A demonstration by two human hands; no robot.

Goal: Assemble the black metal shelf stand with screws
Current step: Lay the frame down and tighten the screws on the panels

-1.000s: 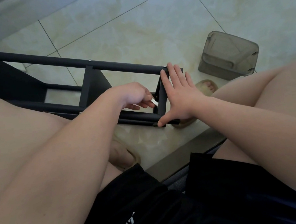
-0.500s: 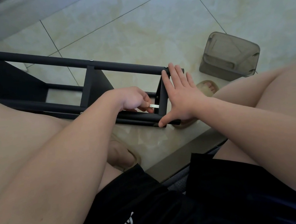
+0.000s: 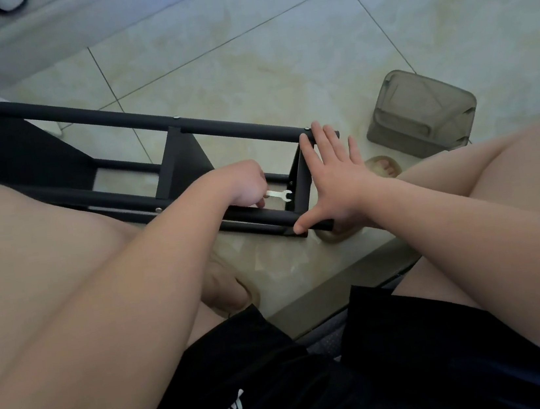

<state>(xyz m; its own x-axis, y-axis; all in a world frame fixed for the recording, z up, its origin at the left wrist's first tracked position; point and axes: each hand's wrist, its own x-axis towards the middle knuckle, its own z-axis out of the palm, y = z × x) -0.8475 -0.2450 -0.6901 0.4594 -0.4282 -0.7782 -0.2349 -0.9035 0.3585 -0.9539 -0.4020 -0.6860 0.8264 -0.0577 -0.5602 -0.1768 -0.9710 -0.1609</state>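
The black metal shelf stand (image 3: pixel 133 119) lies on its side on the tiled floor between my knees, its long tubes running from upper left to lower right. My left hand (image 3: pixel 245 183) reaches inside the frame and pinches a small flat silver wrench (image 3: pixel 279 195), whose open jaw points at the right end panel (image 3: pixel 300 183). My right hand (image 3: pixel 337 178) lies flat with spread fingers against the outside of that end panel, thumb on the lower tube. Small screw heads show on the top tube (image 3: pixel 176 116).
A grey translucent plastic container (image 3: pixel 421 112) lies on the floor to the right of the stand. My feet in slippers (image 3: pixel 382 165) sit beside and under the frame. A grey step edge (image 3: pixel 341 284) runs in front of my seat.
My left hand has swung the wrench down and out, so its jaw end now shows toward the end panel. The right hand has stayed pressed on the panel.
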